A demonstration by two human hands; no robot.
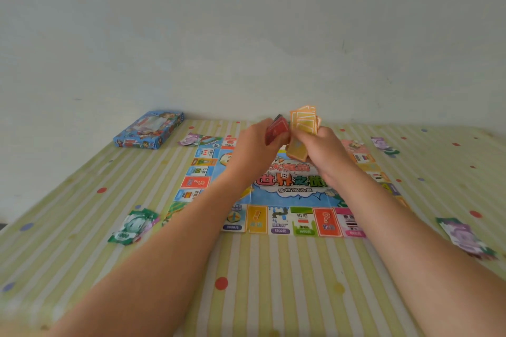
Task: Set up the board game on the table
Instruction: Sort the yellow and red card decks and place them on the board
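The game board (290, 219) lies flat in the middle of the table, its coloured squares facing up. A white die (284, 173) sits on its centre. Above the board's far half, my left hand (254, 145) grips a stack of red cards (276, 128). Right beside it, my right hand (323, 153) holds a fanned bunch of orange cards (304, 120), with more orange cards (297, 152) sticking out below its fingers. The two hands touch each other.
The blue game box (149, 130) lies at the far left by the wall. Paper money piles sit around the board: near left (134, 227), far left (195, 139), far right (383, 145) and near right (465, 238). The striped tablecloth (260, 282) covers the table.
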